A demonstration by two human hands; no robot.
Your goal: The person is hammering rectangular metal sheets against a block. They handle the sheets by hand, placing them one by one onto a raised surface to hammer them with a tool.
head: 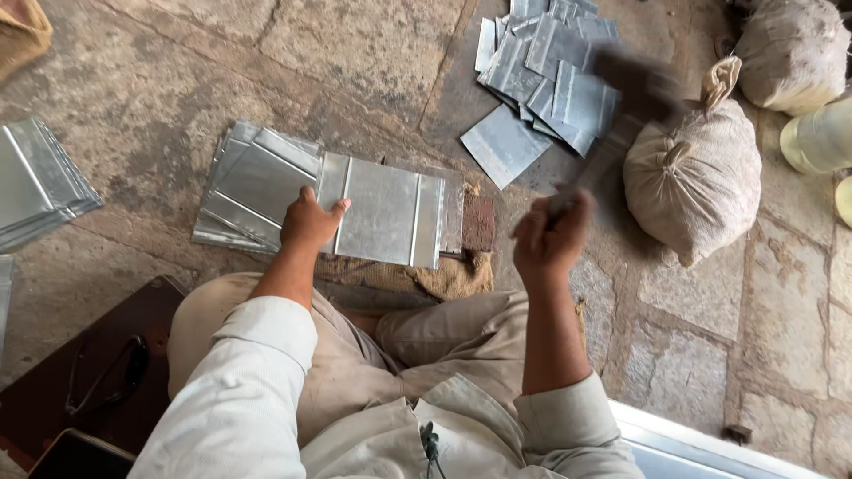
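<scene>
The left hand (311,222) presses flat, fingers spread, on the near left edge of a ribbed metal sheet (388,213), pinning it over a dark block (479,222) and a scrap of sacking (444,277) on the stone floor (160,80); it grips nothing, only bears down. The right hand (550,238) is clenched around the handle of a hammer (621,106), raised and blurred above the floor to the right of the sheet. The chief risk, as I judge it, is to the left fingers: they lie on the same sheet the hammer seems aimed at, and a glancing blow could land on them or make the sheet jump and slide under the palm. The sheet's cut edges look thin and could nick the hand if it shifts. A stack of similar sheets (253,182) lies just beside and partly under the left hand, and a loose heap (550,62) lies farther off, near a tied sack (697,177); a wide swing could clip either.
</scene>
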